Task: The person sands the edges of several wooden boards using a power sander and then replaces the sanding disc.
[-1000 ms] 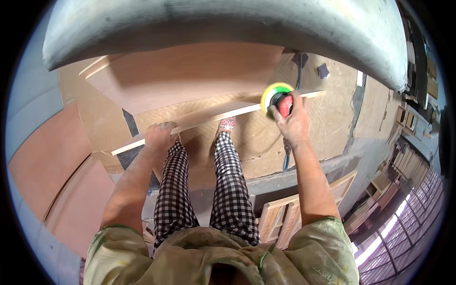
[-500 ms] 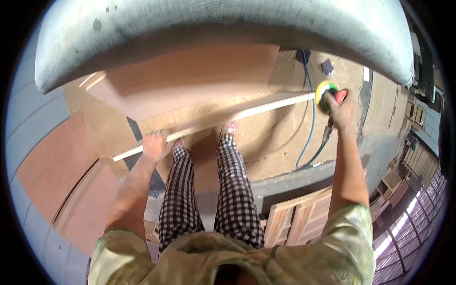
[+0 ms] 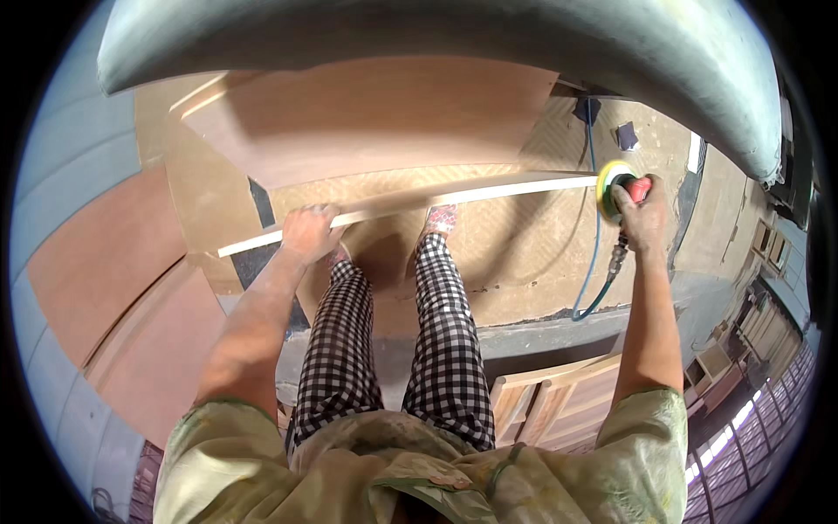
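Note:
My left hand (image 3: 310, 232) is closed around the edge of a long wooden panel (image 3: 502, 189), near its left end. The panel's pale, narrow edge faces up and stretches across in front of my legs. My right hand (image 3: 641, 217) wraps round a red-topped air sander (image 3: 639, 189) at the panel's right end. The sander's yellow-rimmed disc (image 3: 608, 194) is turned on its side and meets that end. From the sander's lower side a hose fitting (image 3: 618, 255) leads into a blue hose (image 3: 595, 306).
A large grey-white padded surface (image 3: 436, 35) curves over the top. Beneath it lies a broad reddish wooden panel (image 3: 367, 118). More panels (image 3: 105, 253) lie at left. Wooden frames (image 3: 550, 397) stand behind my right leg. A dark abrasive piece (image 3: 627, 136) lies on the floor.
The whole view has shifted and turned slightly. Both hands keep their grips, and the sander's disc stays at the panel's right end.

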`<state>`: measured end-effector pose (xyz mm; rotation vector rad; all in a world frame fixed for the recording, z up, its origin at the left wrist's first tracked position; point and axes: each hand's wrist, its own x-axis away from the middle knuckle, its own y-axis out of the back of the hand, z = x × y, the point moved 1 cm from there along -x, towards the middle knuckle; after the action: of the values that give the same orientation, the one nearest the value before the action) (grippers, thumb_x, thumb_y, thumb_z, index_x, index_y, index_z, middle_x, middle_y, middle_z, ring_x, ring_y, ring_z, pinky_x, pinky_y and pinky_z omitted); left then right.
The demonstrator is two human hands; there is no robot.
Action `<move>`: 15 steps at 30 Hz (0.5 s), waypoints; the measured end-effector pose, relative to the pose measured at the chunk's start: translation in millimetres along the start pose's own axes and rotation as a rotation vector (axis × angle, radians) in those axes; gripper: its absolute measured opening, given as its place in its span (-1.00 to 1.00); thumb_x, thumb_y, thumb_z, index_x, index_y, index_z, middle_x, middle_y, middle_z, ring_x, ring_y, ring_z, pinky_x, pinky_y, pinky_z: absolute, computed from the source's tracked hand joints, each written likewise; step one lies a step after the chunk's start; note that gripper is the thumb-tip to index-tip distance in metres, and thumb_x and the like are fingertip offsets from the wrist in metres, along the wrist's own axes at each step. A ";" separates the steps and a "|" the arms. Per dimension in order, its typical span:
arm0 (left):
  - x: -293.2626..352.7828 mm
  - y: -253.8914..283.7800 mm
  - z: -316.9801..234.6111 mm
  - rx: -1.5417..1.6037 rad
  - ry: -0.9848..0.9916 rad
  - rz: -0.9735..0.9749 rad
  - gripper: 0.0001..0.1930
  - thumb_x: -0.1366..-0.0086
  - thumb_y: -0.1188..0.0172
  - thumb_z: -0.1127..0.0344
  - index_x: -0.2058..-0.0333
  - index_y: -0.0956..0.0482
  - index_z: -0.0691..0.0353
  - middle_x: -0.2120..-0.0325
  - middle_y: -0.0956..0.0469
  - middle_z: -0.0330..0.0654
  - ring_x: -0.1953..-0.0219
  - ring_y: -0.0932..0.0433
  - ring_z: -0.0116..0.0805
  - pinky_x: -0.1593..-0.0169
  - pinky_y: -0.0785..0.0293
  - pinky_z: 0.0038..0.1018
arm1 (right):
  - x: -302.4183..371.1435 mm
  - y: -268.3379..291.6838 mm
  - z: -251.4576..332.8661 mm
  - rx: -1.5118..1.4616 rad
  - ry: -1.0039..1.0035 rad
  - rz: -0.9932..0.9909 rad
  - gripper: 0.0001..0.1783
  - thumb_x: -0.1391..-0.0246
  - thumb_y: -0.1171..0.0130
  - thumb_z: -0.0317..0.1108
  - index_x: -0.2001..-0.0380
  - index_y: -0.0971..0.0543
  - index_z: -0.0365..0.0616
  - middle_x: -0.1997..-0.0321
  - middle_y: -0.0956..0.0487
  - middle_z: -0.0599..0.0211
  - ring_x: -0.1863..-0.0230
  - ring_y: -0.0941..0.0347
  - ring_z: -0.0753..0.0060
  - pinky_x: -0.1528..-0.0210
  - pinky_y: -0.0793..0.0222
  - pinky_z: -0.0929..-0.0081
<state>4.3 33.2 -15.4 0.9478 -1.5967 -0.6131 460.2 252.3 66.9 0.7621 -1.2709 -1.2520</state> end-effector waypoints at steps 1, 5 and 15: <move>0.9 -11.5 7.9 0.007 -0.035 -0.077 -0.70 -0.15 -0.10 -0.01 0.34 -0.53 0.10 0.47 -0.58 -0.13 0.39 -0.57 -0.11 0.28 -0.47 -0.23 | 8.6 -10.3 17.6 -0.008 0.090 0.026 -0.28 0.23 -0.36 -0.16 0.01 -0.35 -0.29 0.11 -0.45 -0.10 0.09 -0.43 -0.01 0.04 -0.36 0.26; -5.5 -16.6 -7.4 0.029 0.024 0.005 -0.74 -0.10 -0.15 0.09 0.29 -0.52 0.09 0.42 -0.58 -0.13 0.33 -0.57 -0.11 0.25 -0.48 -0.23 | 97.3 -63.6 139.3 -0.066 0.417 0.268 -0.27 0.23 -0.29 -0.24 -0.06 -0.29 -0.20 0.03 -0.37 -0.03 -0.06 -0.28 -0.12 -0.02 -0.34 0.16; 38.3 -29.2 35.7 0.071 -0.028 -0.102 -0.74 -0.03 -0.21 0.14 0.38 -0.45 0.17 0.45 -0.56 -0.06 0.37 -0.56 -0.06 0.28 -0.46 -0.25 | 36.6 -31.8 78.1 0.055 0.151 0.088 -0.35 0.21 -0.36 -0.17 0.05 -0.34 -0.15 0.16 -0.42 -0.06 0.14 -0.41 -0.12 0.08 -0.36 0.20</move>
<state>-24.7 -18.0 -26.4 1.0830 -1.6115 -0.6457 372.0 226.7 62.8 0.8160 -1.2070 -1.0721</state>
